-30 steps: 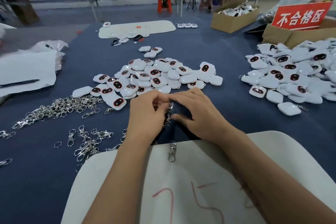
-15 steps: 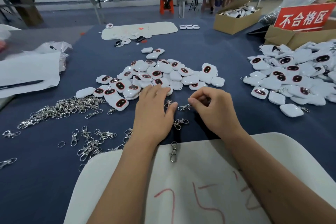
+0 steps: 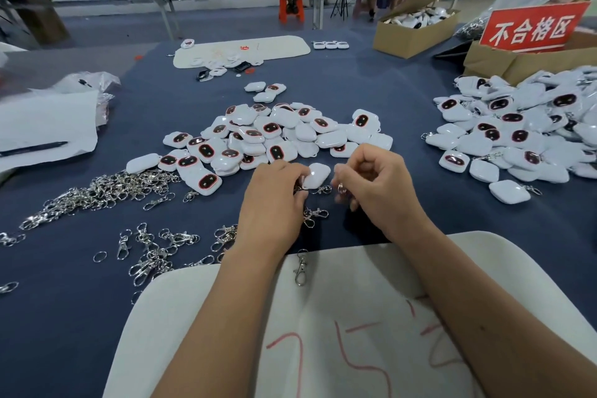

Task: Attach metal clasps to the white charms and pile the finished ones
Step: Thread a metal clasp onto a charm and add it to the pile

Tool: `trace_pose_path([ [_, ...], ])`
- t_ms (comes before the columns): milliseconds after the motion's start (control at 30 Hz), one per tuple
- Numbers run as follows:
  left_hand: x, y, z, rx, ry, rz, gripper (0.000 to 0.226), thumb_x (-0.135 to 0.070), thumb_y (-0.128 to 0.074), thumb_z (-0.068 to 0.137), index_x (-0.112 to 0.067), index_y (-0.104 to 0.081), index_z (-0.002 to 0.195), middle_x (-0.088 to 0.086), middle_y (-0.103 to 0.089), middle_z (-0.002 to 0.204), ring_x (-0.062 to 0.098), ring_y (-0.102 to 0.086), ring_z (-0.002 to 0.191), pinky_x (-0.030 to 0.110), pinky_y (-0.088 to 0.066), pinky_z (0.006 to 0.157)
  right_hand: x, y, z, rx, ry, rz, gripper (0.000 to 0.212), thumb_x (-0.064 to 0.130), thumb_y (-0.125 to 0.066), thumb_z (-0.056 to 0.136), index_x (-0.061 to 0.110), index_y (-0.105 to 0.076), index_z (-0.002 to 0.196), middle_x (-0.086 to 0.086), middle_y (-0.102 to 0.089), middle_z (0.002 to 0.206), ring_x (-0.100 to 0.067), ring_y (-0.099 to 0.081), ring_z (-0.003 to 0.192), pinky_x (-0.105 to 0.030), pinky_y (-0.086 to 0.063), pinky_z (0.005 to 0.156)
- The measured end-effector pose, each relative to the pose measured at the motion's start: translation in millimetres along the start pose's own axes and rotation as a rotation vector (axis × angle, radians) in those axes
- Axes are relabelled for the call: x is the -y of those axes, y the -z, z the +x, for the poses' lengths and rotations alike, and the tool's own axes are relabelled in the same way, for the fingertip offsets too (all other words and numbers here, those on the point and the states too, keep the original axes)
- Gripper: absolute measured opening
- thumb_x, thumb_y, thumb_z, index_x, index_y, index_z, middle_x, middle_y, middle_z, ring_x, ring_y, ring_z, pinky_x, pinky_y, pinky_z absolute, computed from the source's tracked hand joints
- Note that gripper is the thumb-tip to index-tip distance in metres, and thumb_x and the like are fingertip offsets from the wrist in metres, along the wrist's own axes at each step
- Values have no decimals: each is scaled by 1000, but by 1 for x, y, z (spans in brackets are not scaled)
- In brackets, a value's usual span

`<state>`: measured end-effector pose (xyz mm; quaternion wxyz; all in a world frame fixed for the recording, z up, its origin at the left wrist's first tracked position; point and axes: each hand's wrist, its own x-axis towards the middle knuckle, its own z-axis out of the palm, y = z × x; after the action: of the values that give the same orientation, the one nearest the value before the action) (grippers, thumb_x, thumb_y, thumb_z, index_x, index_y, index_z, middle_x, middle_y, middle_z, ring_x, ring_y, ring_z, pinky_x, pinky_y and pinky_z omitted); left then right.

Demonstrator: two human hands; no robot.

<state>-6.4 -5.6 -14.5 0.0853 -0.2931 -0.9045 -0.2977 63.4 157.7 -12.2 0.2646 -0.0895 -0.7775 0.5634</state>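
A white charm (image 3: 316, 175) is sitting between the two hands, just in front of the middle pile of charms (image 3: 274, 136). The left hand (image 3: 274, 203) is pinching its near edge with curled fingers (image 3: 292, 171). The right hand (image 3: 381, 191) is curling its fingers round a small metal ring (image 3: 341, 188); the ring is blurry, so it may be part of a clasp. A few loose clasps (image 3: 315, 215) are lying on the blue bench (image 3: 387, 90) just under the hands. One more clasp (image 3: 301, 268) is lying on the white board (image 3: 323, 333) near the person, and red marks are showing on that board. A big heap of clasps (image 3: 97, 191) is lying to the left. A second pile of charms (image 3: 523, 129) is sitting well apart on the right, some with clasps on. Behind it, a red sign (image 3: 533, 27) is standing on a cardboard box (image 3: 517, 63).
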Motion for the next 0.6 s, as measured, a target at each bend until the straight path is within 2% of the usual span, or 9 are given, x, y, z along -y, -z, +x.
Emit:
trace_pose_path([
  [100,-4,1,0,-52,51,12,23,-13,-61,96,-26,-69,114,-8,-66,111,16,-56,108,28,-43,86,0,-3,-2,109,70,-97,27,19,-77,94,7,-61,77,-2,-72,65,-13,-61,48,-22,-46,50],
  [233,-4,3,-1,-76,132,-91,24,-8,-55,97,-25,-71,103,-7,-69,101,15,-61,98,33,-49,87,-1,-6,-2,22,83,-216,24,23,-77,94,14,-65,75,2,-72,67,-8,-60,55,-28,-50,59],
  [300,-3,3,-3,-85,100,-95,24,-7,-54,96,-23,-71,104,-6,-68,103,16,-60,101,33,-48,88,-1,-5,0,-39,57,-191,23,21,-77,94,12,-66,76,1,-72,67,-8,-58,56,-23,-46,58],
  [367,-4,2,-2,-80,22,-71,28,-6,-53,97,-22,-70,112,-5,-65,112,18,-54,111,27,-41,91,0,-3,1,-85,27,-146,24,21,-77,94,9,-66,76,1,-72,66,-4,-55,52,-16,-41,57],
  [467,-8,2,-2,42,-109,-75,44,-2,-52,97,-25,-62,133,-7,-58,133,16,-41,130,16,-29,101,2,-1,-1,-93,38,-107,25,21,-78,94,9,-67,75,1,-73,65,-7,-58,52,-22,-45,57],
  [533,-8,1,-2,131,-145,-52,46,-4,-54,96,-30,-58,134,-10,-57,134,14,-42,132,25,-36,107,4,-1,-3,-58,73,-95,24,21,-78,94,10,-69,75,2,-73,66,-19,-63,57,-30,-48,58],
  [600,-8,0,-2,102,-100,-33,40,-10,-59,97,-33,-60,129,-11,-62,126,15,-51,122,31,-44,99,5,-1,-4,-40,95,-74,24,23,-75,96,11,-70,76,3,-74,68,-13,-63,56,-24,-48,56],
])
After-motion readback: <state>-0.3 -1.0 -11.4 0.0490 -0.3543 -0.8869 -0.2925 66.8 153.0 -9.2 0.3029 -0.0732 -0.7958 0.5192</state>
